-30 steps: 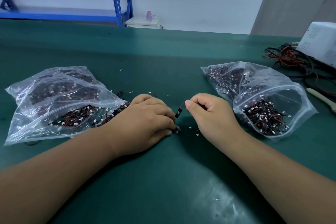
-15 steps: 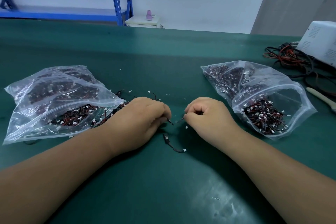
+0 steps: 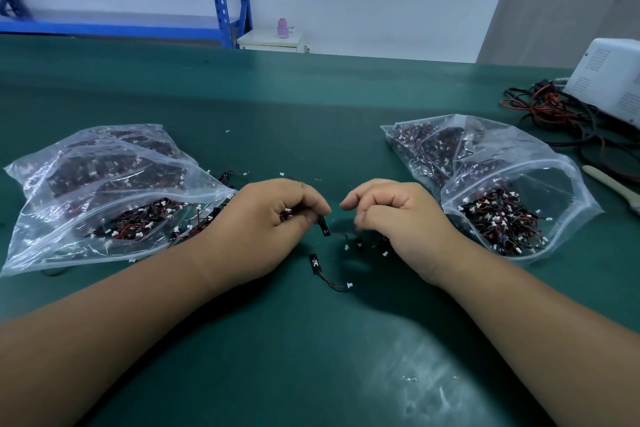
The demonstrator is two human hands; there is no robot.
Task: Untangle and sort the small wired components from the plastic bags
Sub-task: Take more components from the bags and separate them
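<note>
Wired component (image 3: 324,229) hanging from left fingers (image 3: 311,208), right fingers (image 3: 350,203) just beside

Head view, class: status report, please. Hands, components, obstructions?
Left hand grips wired components. Right hand curled, hold unclear. One loose component on mat between hands. Left bag, right bag alongside.

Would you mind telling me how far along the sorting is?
Done: one black wired component with a white plug lies freed on the green mat. In hand: the left hand grips a small tangle; the right hand curls beside it, grip unclear. Left: the left clear plastic bags and right clear plastic bags hold many more.
</note>
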